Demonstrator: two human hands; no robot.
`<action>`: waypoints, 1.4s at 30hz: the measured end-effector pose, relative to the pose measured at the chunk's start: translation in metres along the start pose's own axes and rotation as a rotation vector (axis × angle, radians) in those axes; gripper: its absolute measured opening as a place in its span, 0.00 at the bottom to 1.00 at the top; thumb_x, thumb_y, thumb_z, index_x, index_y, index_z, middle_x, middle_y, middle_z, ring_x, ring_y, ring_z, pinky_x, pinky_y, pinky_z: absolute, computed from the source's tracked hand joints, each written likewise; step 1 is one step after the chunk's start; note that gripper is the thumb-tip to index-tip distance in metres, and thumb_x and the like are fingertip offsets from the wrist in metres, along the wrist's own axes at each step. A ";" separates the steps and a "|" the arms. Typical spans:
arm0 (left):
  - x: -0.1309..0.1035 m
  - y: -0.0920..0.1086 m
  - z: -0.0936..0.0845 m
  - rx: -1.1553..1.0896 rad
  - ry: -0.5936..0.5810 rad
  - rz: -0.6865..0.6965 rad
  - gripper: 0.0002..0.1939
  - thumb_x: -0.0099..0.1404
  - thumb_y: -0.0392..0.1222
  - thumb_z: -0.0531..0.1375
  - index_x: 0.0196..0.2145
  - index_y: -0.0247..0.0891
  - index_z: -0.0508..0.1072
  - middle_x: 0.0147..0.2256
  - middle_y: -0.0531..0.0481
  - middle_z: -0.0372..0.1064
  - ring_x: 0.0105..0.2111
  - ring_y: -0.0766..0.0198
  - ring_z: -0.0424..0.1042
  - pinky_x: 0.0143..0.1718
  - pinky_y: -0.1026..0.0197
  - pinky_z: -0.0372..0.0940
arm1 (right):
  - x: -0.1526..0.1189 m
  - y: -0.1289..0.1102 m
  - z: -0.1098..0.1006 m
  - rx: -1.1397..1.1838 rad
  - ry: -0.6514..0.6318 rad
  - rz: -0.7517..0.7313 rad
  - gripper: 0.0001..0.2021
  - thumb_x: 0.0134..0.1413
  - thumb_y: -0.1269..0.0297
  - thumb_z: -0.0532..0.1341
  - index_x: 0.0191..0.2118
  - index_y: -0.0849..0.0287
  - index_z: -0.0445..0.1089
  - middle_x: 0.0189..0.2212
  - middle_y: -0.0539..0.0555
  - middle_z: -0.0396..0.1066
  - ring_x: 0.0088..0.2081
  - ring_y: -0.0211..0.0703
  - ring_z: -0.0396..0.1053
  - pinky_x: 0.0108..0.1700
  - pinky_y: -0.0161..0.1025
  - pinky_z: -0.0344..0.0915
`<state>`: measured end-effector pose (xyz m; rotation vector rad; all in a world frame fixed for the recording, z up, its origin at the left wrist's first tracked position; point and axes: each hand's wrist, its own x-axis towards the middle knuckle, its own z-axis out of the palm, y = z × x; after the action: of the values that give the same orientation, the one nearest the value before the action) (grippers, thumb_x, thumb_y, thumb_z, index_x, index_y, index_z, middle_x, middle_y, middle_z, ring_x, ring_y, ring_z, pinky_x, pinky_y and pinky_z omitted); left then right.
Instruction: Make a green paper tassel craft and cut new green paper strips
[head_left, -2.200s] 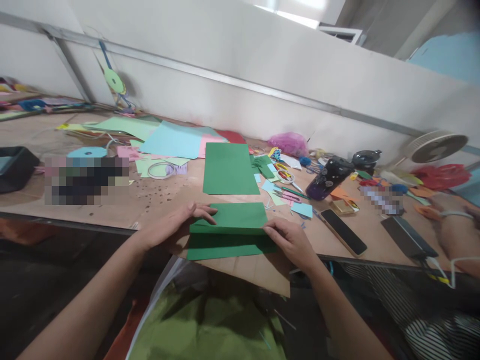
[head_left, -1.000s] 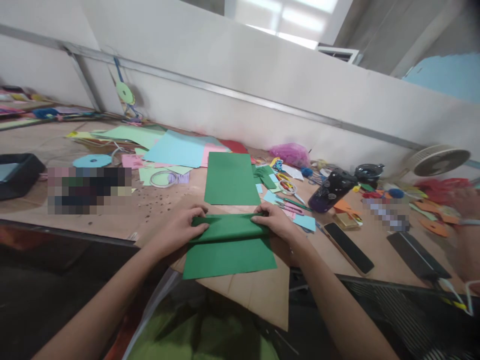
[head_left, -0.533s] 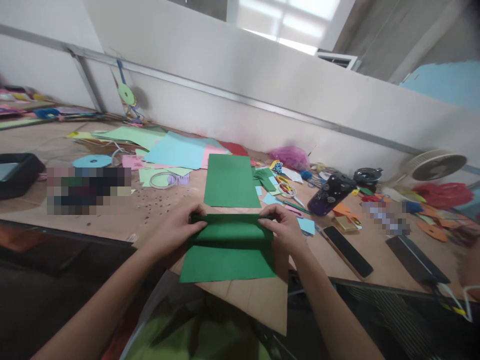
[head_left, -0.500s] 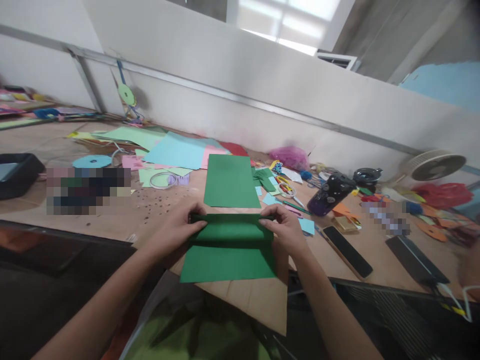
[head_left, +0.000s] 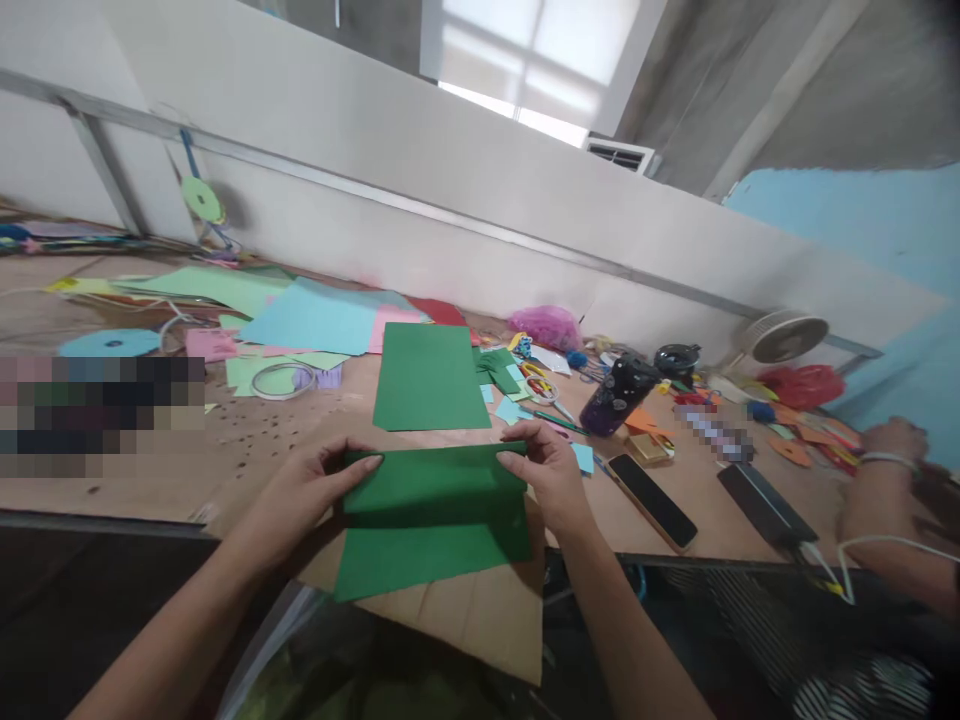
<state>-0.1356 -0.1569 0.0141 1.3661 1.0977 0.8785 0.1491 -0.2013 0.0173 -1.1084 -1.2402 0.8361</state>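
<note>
A green sheet of paper (head_left: 439, 490) is folded or curled over at its far edge, with its flat part toward me. My left hand (head_left: 319, 485) pinches the left end of that edge between thumb and fingers. At the right end, my right hand (head_left: 544, 475) grips the same edge in a pinch. Under the sheet, a piece of brown cardboard (head_left: 480, 625) juts past the table's front edge. Just beyond my hands lies a second, flat green sheet (head_left: 433, 378).
Coloured papers (head_left: 315, 315) lie at the back left. To the right are scissors (head_left: 547, 390), a dark tumbler (head_left: 619, 393), a phone (head_left: 652, 502) and a black flat device (head_left: 766, 505). Another person's hand (head_left: 892, 440) rests at the far right, near a fan (head_left: 787, 337).
The view has swung to the right, bringing another person's arm into sight. Both my hands still pinch the green paper; its curled edge now looks flatter and slightly tilted.
</note>
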 end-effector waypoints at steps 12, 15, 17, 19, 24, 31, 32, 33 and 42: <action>-0.004 0.007 0.006 -0.117 0.103 -0.012 0.18 0.50 0.53 0.70 0.31 0.38 0.76 0.25 0.54 0.68 0.23 0.68 0.62 0.21 0.69 0.59 | 0.001 0.004 0.004 0.107 0.037 0.086 0.11 0.43 0.64 0.71 0.35 0.56 0.73 0.30 0.48 0.69 0.30 0.37 0.63 0.32 0.34 0.60; -0.003 0.005 0.006 -0.118 0.107 -0.005 0.17 0.50 0.52 0.71 0.31 0.37 0.76 0.25 0.53 0.69 0.23 0.68 0.63 0.21 0.69 0.59 | 0.001 0.004 0.004 0.104 0.041 0.075 0.11 0.43 0.64 0.71 0.35 0.56 0.73 0.30 0.48 0.69 0.31 0.37 0.64 0.32 0.34 0.60; -0.003 0.004 0.005 -0.142 0.108 -0.009 0.17 0.51 0.52 0.70 0.32 0.37 0.77 0.25 0.53 0.70 0.23 0.68 0.63 0.21 0.69 0.59 | 0.001 0.004 0.004 0.095 0.048 0.082 0.11 0.43 0.64 0.72 0.35 0.56 0.73 0.30 0.48 0.69 0.30 0.37 0.63 0.32 0.34 0.60; -0.003 0.004 0.006 -0.175 0.103 -0.014 0.16 0.51 0.51 0.71 0.32 0.37 0.77 0.25 0.53 0.70 0.22 0.69 0.63 0.21 0.69 0.59 | 0.000 0.005 0.003 0.080 0.058 0.078 0.11 0.43 0.64 0.72 0.35 0.56 0.73 0.30 0.48 0.69 0.31 0.37 0.64 0.33 0.34 0.60; -0.004 0.004 0.005 -0.264 0.083 -0.015 0.18 0.49 0.50 0.72 0.32 0.35 0.77 0.27 0.51 0.73 0.24 0.68 0.67 0.24 0.67 0.61 | -0.001 0.008 0.000 0.083 0.093 0.077 0.12 0.42 0.63 0.73 0.35 0.55 0.74 0.30 0.48 0.70 0.31 0.38 0.64 0.33 0.34 0.60; -0.003 -0.002 0.003 -0.354 0.057 0.018 0.15 0.52 0.50 0.71 0.31 0.35 0.77 0.26 0.52 0.72 0.24 0.67 0.68 0.26 0.66 0.62 | 0.000 0.011 -0.002 0.079 0.114 0.084 0.12 0.41 0.63 0.74 0.34 0.55 0.74 0.30 0.48 0.70 0.32 0.38 0.64 0.32 0.34 0.61; -0.003 -0.003 0.003 -0.345 0.062 0.026 0.15 0.52 0.49 0.70 0.30 0.35 0.77 0.26 0.52 0.71 0.24 0.68 0.67 0.26 0.66 0.62 | 0.000 0.011 -0.002 0.083 0.115 0.086 0.13 0.41 0.63 0.74 0.34 0.55 0.74 0.30 0.48 0.70 0.32 0.38 0.64 0.32 0.34 0.61; -0.003 -0.003 0.004 -0.336 0.069 0.033 0.14 0.52 0.49 0.70 0.30 0.35 0.77 0.26 0.53 0.71 0.24 0.68 0.67 0.26 0.67 0.61 | 0.000 0.011 -0.002 0.086 0.116 0.089 0.13 0.41 0.63 0.74 0.34 0.55 0.74 0.29 0.48 0.70 0.32 0.38 0.64 0.32 0.34 0.61; 0.011 -0.006 0.003 -0.153 0.088 0.047 0.13 0.56 0.49 0.66 0.33 0.36 0.77 0.27 0.51 0.72 0.25 0.64 0.68 0.27 0.64 0.61 | 0.005 0.020 -0.001 -0.024 0.107 0.150 0.14 0.39 0.61 0.73 0.33 0.57 0.73 0.27 0.48 0.69 0.30 0.40 0.64 0.32 0.36 0.60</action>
<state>-0.1304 -0.1478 0.0071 1.2405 1.0457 1.0438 0.1520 -0.1914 -0.0003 -1.2609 -1.0905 0.8648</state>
